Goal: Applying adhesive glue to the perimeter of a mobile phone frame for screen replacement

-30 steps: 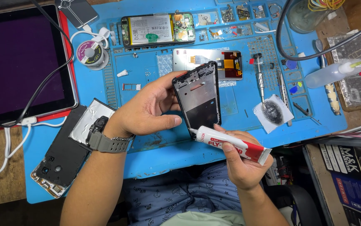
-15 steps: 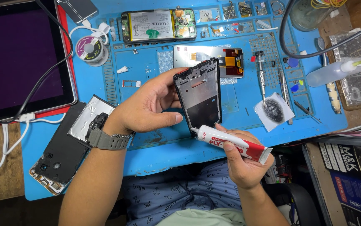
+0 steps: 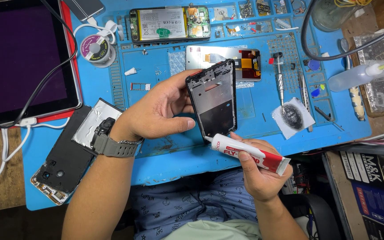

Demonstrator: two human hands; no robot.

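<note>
left hand (image 3: pixel 156 113) grips phone frame (image 3: pixel 213 100) | right hand (image 3: pixel 256 171) holds glue tube (image 3: pixel 250 153)

At the far left of your blue bench lay a large flat rectangular screen with a dark purple glass face and a red edge (image 3: pixel 20 55), and near the middle of the mat a loose silver-backed phone display panel with a black and orange flex end (image 3: pixel 223 63) rested just behind the frame you held. Your right hand (image 3: pixel 258 175) gripped a white and red squeeze tube with a printed label (image 3: pixel 250 153). At the lower right, dark blue printed cardboard boxes (image 3: pixel 374 195) stood off the mat.
</note>
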